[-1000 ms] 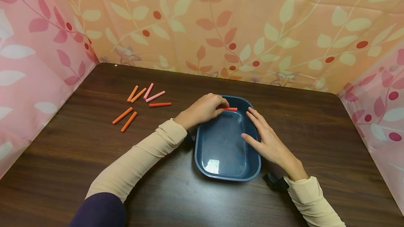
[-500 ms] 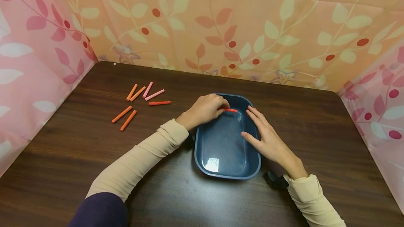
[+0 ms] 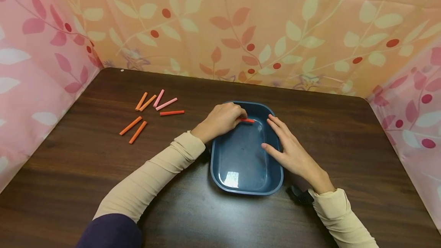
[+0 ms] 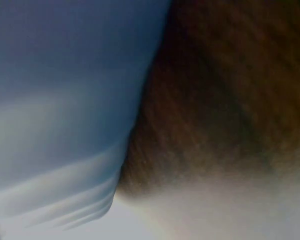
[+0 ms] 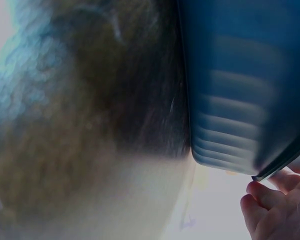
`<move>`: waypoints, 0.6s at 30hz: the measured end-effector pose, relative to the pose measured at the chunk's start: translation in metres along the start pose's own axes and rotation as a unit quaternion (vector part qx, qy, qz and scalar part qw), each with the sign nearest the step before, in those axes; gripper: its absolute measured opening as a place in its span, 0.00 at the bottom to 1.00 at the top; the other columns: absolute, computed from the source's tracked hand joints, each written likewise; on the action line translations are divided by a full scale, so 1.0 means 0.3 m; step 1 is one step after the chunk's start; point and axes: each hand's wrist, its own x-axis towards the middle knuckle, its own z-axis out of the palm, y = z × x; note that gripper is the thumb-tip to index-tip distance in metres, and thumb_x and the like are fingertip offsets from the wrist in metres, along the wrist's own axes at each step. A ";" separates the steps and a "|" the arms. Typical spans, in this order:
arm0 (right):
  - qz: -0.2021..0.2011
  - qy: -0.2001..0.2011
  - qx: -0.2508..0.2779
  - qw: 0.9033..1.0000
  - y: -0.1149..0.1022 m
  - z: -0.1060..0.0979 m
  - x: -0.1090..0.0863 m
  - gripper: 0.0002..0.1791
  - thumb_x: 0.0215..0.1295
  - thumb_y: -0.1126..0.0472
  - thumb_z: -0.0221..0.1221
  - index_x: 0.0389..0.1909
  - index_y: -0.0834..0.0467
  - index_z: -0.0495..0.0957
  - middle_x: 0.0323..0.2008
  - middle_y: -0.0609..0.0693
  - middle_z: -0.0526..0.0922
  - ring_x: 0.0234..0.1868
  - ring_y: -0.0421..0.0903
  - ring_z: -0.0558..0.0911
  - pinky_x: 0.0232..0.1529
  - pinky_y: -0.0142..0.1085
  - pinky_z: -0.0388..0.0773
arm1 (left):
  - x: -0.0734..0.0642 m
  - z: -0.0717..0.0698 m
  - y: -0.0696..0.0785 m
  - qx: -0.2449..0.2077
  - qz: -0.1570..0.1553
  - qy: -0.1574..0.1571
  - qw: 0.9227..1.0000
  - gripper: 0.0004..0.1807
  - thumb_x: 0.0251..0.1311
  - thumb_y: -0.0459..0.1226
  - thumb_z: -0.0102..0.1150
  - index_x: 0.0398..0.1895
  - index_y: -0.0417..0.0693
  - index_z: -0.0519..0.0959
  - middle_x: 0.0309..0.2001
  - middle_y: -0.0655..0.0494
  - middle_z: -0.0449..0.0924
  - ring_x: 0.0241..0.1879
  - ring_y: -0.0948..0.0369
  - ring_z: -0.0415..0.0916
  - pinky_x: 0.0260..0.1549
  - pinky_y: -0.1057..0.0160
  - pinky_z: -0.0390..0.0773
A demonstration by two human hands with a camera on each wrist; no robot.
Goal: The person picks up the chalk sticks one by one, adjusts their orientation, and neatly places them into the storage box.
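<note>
In the head view a dark blue rectangular tub [image 3: 242, 152] stands on the table. My left hand [image 3: 222, 119] reaches over its far left rim, fingers curled and pinching a short red stick [image 3: 248, 120] that looks like chalk. The stick lies nearly level by the tub's far end, its left part hidden by the fingers. My right hand [image 3: 293, 152] rests on the right rim, fingers spread and fairly straight, thumb over the inside. The right wrist view shows its fingertips at the rim; the left wrist view shows only the tub's outer wall [image 4: 65, 100] and blurred table.
On the left of the dark wooden table [image 3: 86, 156] lie another red stick [image 3: 172, 113], two pink sticks [image 3: 166, 104] and several orange sticks [image 3: 138, 132], mostly in V-shaped pairs. A flowered curtain [image 3: 193, 33] hangs behind the table and along both sides.
The red stick has tilted slightly and sits a little lower in the tub, with my left hand still holding it. My right hand stays at the rim. The head view has shifted slightly.
</note>
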 end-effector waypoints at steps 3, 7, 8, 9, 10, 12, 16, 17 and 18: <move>0.002 0.001 -0.003 1.000 0.000 -0.002 -0.001 0.45 0.68 0.49 0.61 0.78 0.59 0.51 0.80 0.51 0.47 0.79 0.58 0.50 0.70 0.65 0.56 | 0.002 0.001 0.001 0.004 0.000 0.001 1.000 0.11 0.68 0.37 0.59 0.49 0.55 0.86 0.45 0.58 0.87 0.45 0.59 0.82 0.43 0.60 0.82; 0.004 0.002 -0.003 1.000 -0.002 -0.003 0.001 0.45 0.67 0.49 0.61 0.78 0.59 0.51 0.80 0.51 0.47 0.79 0.57 0.50 0.70 0.65 0.55 | 0.004 0.002 -0.001 0.013 0.000 0.000 1.000 0.11 0.68 0.37 0.58 0.49 0.56 0.86 0.46 0.59 0.87 0.46 0.58 0.81 0.42 0.60 0.82; 0.004 0.003 -0.003 1.000 -0.002 -0.004 0.001 0.45 0.67 0.49 0.62 0.78 0.60 0.51 0.80 0.51 0.47 0.79 0.57 0.50 0.70 0.64 0.55 | 0.005 0.002 -0.001 0.015 -0.001 -0.001 1.000 0.12 0.68 0.37 0.58 0.50 0.56 0.86 0.46 0.59 0.87 0.46 0.58 0.81 0.42 0.60 0.82; 0.004 0.003 -0.002 1.000 -0.003 -0.004 0.001 0.45 0.67 0.50 0.62 0.78 0.60 0.51 0.80 0.51 0.47 0.79 0.57 0.50 0.70 0.64 0.55 | 0.005 0.002 0.000 0.015 -0.001 -0.002 1.000 0.12 0.68 0.37 0.58 0.50 0.56 0.86 0.46 0.59 0.87 0.46 0.58 0.81 0.42 0.60 0.82; 0.004 0.003 -0.002 1.000 -0.003 -0.005 0.001 0.45 0.67 0.50 0.62 0.78 0.60 0.51 0.80 0.52 0.47 0.79 0.58 0.50 0.70 0.65 0.55 | 0.006 0.003 0.000 0.015 -0.002 -0.003 1.000 0.12 0.68 0.37 0.58 0.50 0.56 0.86 0.46 0.59 0.87 0.46 0.58 0.81 0.42 0.60 0.82; 0.005 0.002 -0.002 1.000 -0.004 -0.004 0.002 0.45 0.67 0.50 0.62 0.78 0.60 0.51 0.80 0.52 0.47 0.79 0.58 0.50 0.70 0.65 0.55 | 0.006 0.002 0.002 0.014 -0.005 -0.005 1.000 0.12 0.68 0.37 0.57 0.50 0.56 0.86 0.46 0.59 0.87 0.46 0.58 0.81 0.43 0.59 0.82; 0.008 -0.001 -0.003 1.000 -0.006 -0.004 0.003 0.45 0.67 0.50 0.62 0.78 0.60 0.51 0.80 0.53 0.47 0.79 0.59 0.50 0.70 0.65 0.55 | 0.006 0.001 0.006 0.025 -0.009 -0.016 1.000 0.13 0.68 0.34 0.56 0.49 0.55 0.86 0.44 0.59 0.87 0.44 0.58 0.82 0.41 0.59 0.82; 0.007 -0.001 -0.003 1.000 -0.006 -0.003 0.004 0.45 0.67 0.50 0.62 0.78 0.60 0.51 0.80 0.53 0.47 0.79 0.59 0.50 0.70 0.66 0.54 | 0.006 0.001 0.006 0.028 -0.010 -0.019 0.999 0.14 0.68 0.33 0.56 0.49 0.55 0.86 0.44 0.58 0.87 0.44 0.58 0.82 0.41 0.59 0.82; 0.007 -0.002 -0.003 1.000 -0.007 -0.002 0.005 0.45 0.67 0.50 0.62 0.78 0.60 0.51 0.80 0.53 0.47 0.79 0.59 0.49 0.70 0.66 0.54 | 0.005 0.001 0.006 0.031 -0.012 -0.021 0.999 0.15 0.68 0.31 0.55 0.49 0.55 0.86 0.43 0.58 0.87 0.43 0.58 0.82 0.40 0.59 0.82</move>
